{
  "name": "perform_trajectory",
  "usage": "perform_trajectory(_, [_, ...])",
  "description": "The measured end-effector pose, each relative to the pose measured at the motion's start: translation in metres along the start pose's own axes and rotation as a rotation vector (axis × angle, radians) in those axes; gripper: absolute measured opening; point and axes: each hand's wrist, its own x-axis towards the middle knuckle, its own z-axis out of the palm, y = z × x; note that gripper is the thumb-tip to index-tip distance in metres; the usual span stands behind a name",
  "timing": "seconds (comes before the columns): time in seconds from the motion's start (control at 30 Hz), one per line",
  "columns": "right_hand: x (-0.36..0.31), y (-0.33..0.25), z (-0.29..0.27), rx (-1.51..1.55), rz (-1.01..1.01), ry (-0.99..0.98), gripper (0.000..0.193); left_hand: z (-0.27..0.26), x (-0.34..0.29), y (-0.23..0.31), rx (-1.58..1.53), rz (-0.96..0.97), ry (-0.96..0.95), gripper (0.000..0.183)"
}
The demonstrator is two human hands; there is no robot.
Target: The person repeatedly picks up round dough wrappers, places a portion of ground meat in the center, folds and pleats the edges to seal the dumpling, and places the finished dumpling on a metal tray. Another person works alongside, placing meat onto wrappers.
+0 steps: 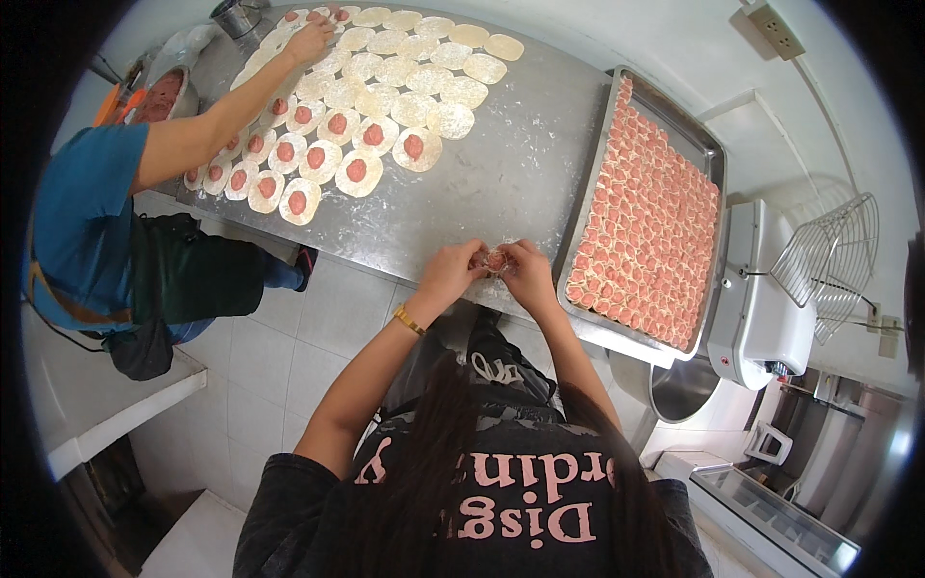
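Between the fingertips of my left hand [451, 275] and my right hand [531, 277] is a small open-topped dumpling [496, 260], its pink meat filling facing up. Both hands are closed around its sides, just over the near edge of the steel table [424, 217]. Round pale wrappers [395, 70] lie in rows across the table's far left part. The nearer ones, such as the wrapper at the row's end [429, 160], carry a lump of pink meat. To the right of my right hand, a large metal tray [576, 236] holds tightly packed open-topped dumplings [644, 212].
At the left a co-worker in a blue shirt [87, 197] reaches over the wrappers, beside a bowl of meat filling [162, 96]. A metal cup [234, 17] stands at the far corner. Right of the tray is a white mixer [761, 299] with a wire guard [833, 255] and steel bowl [682, 387].
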Motion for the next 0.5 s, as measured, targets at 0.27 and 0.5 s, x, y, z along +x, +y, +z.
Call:
perform_trajectory(0.27, [0.0017, 0.0033, 0.0021, -0.041, -0.060, 0.084, 0.032, 0.0034, 0.0040, -0.0058, 0.007, 0.106, 0.079, 0.026])
perform_trajectory(0.5, [0.0068, -0.0021, 0.0068, 0.054, -0.071, 0.089, 0.038, 0.0075, 0.0051, -0.0054, -0.203, 0.085, 0.076, 0.024])
